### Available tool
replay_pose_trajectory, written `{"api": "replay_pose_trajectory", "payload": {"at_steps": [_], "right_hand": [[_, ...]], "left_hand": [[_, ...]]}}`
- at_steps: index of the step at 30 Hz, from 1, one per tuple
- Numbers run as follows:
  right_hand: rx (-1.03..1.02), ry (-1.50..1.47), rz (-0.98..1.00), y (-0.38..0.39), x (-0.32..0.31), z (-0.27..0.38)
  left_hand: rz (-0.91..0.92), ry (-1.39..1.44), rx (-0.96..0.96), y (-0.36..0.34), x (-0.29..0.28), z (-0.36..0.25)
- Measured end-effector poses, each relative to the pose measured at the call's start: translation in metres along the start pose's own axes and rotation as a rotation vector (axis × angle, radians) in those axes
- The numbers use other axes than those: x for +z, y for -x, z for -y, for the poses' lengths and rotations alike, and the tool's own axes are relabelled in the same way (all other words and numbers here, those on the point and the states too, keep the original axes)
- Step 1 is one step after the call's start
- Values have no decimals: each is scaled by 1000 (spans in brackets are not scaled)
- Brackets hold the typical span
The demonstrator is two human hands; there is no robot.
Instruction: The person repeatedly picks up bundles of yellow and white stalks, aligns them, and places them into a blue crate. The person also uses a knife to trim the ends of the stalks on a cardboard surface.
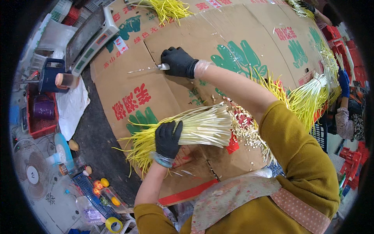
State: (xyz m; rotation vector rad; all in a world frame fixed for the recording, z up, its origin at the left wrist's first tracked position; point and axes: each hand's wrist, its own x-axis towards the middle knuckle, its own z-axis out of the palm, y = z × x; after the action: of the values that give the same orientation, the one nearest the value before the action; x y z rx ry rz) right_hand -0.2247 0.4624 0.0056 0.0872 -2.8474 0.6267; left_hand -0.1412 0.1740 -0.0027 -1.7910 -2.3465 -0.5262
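Observation:
My left hand (pixel 166 139), in a black glove, is closed around a thick bunch of yellow chives (pixel 204 124) on the cardboard. The pale cut ends point right, and the yellow leaf tips fan out to the left. Farther up the table, my right hand (pixel 178 62), also black-gloved, grips the pale handle of a knife (pixel 145 71). Its thin blade points left, apart from the bunch. Short white cut-off stem pieces (pixel 251 134) lie scattered under my right forearm, partly hidden by it.
Flattened printed cardboard (pixel 187 39) covers the table. More chive bunches lie at the far edge (pixel 167 9) and right (pixel 309 95). A scale (pixel 95 41) stands at the far left, above a fan (pixel 33 174). Another person's blue-gloved hand (pixel 344 82) shows at right.

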Motion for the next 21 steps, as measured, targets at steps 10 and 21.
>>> {"api": "replay_pose_trajectory", "payload": {"at_steps": [10,21], "right_hand": [[818,-285,202,252,-82,55],[585,-303,-370,283,-125,114]], "left_hand": [[46,-126,101,-23,-23,45],[235,-177,-382,-39,-79,-7]]}}
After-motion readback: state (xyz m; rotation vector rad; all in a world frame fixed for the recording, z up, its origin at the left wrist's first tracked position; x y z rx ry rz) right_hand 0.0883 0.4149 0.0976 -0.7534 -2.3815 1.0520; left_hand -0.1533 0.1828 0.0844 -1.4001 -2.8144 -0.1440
